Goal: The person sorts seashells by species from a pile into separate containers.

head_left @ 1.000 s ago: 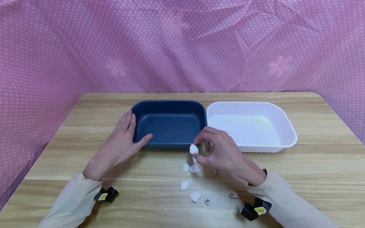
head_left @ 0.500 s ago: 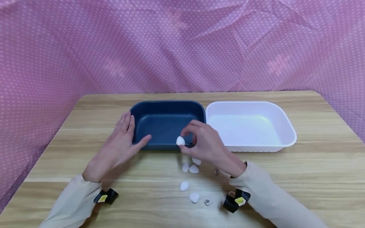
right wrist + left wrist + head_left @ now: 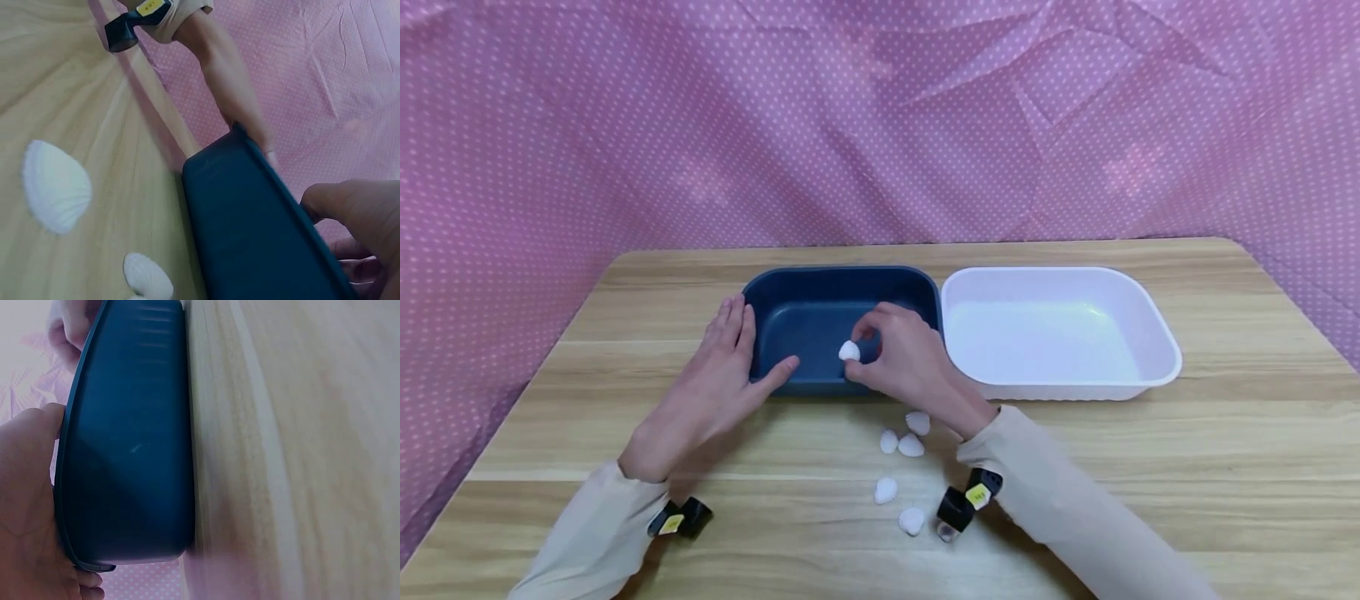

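Note:
Pinched between the thumb and fingertips of my right hand [image 3: 910, 354] is a white ribbed seashell [image 3: 849, 351]. That hand is over the front half of the dark blue tray [image 3: 805, 329]. My left hand [image 3: 711, 383] rests along the tray's left rim, fingers straight and thumb reaching over the front edge. In the left wrist view, the left hand [image 3: 28, 487] lies against the rim of the tray [image 3: 131, 437]. The right wrist view shows the right hand [image 3: 369, 225] above the rim, with the pinched shell hidden there.
A white tray [image 3: 1060, 333] stands right beside the blue one. On the wooden table [image 3: 550, 417] in front lie several white shells [image 3: 912, 445]. A darker shell [image 3: 947, 531] is partly covered by the right wrist camera [image 3: 956, 507]. A pink dotted cloth [image 3: 880, 125] hangs behind.
My right hand has carried the shell leftward and away from me, from the blue tray's front right corner to over its inside. My left hand has stayed on the rim.

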### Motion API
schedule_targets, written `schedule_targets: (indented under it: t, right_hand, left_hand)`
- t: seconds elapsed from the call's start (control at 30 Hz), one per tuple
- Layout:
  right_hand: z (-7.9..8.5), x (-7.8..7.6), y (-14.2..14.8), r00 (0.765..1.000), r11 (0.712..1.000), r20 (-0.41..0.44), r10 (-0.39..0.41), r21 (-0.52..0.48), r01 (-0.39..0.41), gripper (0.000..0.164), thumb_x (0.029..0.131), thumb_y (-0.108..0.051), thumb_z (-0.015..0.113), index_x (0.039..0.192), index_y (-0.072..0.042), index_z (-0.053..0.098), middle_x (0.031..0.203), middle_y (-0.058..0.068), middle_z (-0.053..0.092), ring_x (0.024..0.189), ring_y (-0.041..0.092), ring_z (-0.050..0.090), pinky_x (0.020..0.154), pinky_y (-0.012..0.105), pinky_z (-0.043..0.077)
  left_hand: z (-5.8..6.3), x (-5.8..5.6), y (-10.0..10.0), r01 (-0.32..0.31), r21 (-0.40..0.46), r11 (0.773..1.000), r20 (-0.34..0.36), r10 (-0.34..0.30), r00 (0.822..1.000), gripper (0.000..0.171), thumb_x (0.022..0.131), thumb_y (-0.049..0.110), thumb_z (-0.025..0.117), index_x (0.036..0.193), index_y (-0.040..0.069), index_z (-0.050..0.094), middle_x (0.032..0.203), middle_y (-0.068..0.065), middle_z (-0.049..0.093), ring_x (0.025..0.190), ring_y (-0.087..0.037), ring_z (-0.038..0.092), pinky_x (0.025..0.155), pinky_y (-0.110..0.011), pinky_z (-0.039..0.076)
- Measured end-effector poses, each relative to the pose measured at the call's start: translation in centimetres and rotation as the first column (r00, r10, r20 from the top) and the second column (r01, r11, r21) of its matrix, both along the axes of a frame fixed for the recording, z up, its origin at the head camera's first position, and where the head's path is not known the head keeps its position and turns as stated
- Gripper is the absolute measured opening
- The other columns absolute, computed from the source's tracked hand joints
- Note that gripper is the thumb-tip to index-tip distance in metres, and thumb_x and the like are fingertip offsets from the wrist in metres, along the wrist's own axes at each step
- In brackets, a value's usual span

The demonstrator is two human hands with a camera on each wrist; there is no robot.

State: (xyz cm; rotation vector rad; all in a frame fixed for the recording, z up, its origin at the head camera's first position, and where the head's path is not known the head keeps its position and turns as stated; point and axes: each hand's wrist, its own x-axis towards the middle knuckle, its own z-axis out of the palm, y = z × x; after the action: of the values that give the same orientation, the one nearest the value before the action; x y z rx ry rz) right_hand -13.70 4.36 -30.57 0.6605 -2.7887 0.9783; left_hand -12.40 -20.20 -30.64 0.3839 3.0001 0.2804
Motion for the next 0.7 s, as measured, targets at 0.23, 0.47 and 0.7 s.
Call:
schedule_targets:
  t: [0.23,0.47,0.7]
  right_hand:
    - [-0.2,-1.4,-1.5,0.997,0.996,0.057,-0.052,0.081,0.047,0.026,0.080,-0.030,0.077,0.096,-0.010,0.072,0.094,0.000,0.062,0.073,0.012,0.056,0.059,0.025,0.051]
    - [-0.3,-2.7,-2.4,0.994,0.987,0.105,-0.037,0.160,0.020,0.023,0.082,-0.030,0.076,0.091,-0.010,0.069,0.087,0.000,0.058,0.067,0.014,0.056,0.057,0.026,0.049]
    - [-0.6,-3.8,-3.2,0.990,0.967,0.141,-0.008,0.255,-0.028,0.021,0.086,-0.030,0.073,0.077,-0.013,0.063,0.077,0.001,0.056,0.064,0.016,0.056,0.055,0.027,0.046]
  left_hand:
    - [-0.1,0.0,0.0,0.003,-0.002,1.000,-0.003,-0.003,1.000,0.103,0.092,0.073,0.028,0.150,-0.007,0.000,0.158,-0.023,-0.011,0.146,-0.035,-0.011,0.116,-0.055,0.007]
    - [-0.4,0.0,0.0,0.009,0.001,1.000,-0.013,-0.009,1.000,0.103,0.092,0.072,0.028,0.150,-0.007,0.000,0.158,-0.023,-0.009,0.146,-0.034,-0.011,0.116,-0.054,0.007]
    - [-0.5,-0.1,-0.1,0.017,-0.003,1.000,-0.020,-0.017,1.000,0.102,0.093,0.072,0.027,0.150,-0.008,0.000,0.158,-0.023,-0.011,0.146,-0.033,-0.012,0.116,-0.053,0.007]
